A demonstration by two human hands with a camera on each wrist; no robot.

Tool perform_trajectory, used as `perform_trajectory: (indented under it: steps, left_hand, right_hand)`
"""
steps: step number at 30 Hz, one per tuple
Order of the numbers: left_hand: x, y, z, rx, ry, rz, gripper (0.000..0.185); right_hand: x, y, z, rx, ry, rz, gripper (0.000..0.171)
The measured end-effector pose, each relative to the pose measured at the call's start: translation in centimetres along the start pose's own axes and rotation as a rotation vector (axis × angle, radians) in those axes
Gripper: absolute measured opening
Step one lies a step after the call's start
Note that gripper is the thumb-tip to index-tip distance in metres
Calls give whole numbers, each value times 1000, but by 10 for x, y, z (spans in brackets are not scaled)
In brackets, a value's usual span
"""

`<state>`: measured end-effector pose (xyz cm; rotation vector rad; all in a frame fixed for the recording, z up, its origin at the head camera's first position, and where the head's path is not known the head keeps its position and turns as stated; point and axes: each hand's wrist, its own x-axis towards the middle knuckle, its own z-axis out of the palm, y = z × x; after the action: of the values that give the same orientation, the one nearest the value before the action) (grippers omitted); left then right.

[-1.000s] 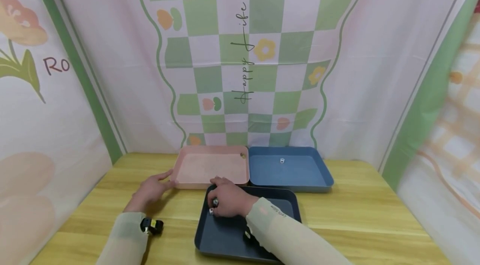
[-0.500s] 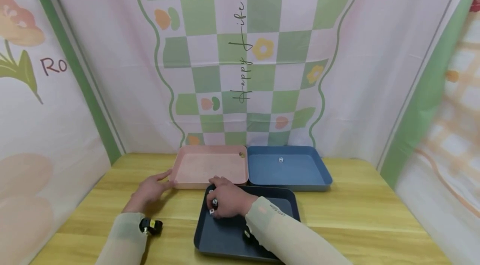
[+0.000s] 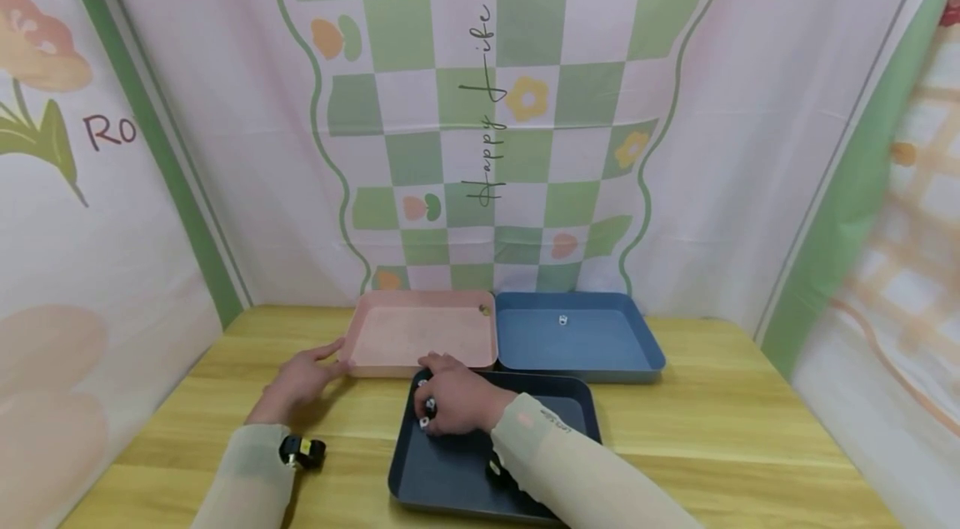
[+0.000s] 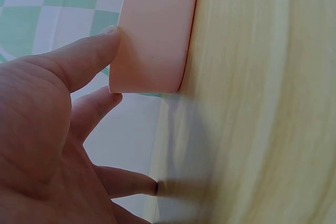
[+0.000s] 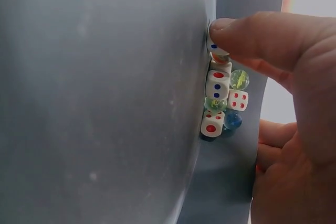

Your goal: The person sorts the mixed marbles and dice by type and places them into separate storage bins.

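Along the left edge of the head view hangs a pale cloth printed with a flower. Right of it, at lower left, a pale sleeve with a small black device at its cuff leads to the left hand, which grasps nothing: its fingers are spread, and the left wrist view shows the thumb on the rim and a fingertip at the corner of a pink tray. That tray lies left of centre on the wooden desk, a small yellowish piece near its upper right corner. At lower centre is a dark tray, and the right hand reaches over its upper left part. Right of the middle in the right wrist view, white dice and glass marbles cluster along this tray's wall; the thumb lies over the topmost die, but I cannot tell whether it is pinched. Right of the pink tray, a blue tray holds a white die near its upper edge
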<state>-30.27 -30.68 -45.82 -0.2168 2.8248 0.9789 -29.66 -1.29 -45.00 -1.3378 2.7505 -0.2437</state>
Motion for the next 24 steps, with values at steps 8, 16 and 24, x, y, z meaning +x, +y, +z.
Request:
perform_trajectory:
  steps: [8,16,24]
  left_hand:
    - [-2,2,-1,0,0,9,73]
    - [-2,1,0,-7,-2,-3,73]
    - [-2,2,-1,1,-1,20,72]
  right_hand:
    - [1,3,-1,21,-11,2,20]
    - [-2,6,-9,103,-38,-11,18]
    - [-12,20,-28,290,29,1,9]
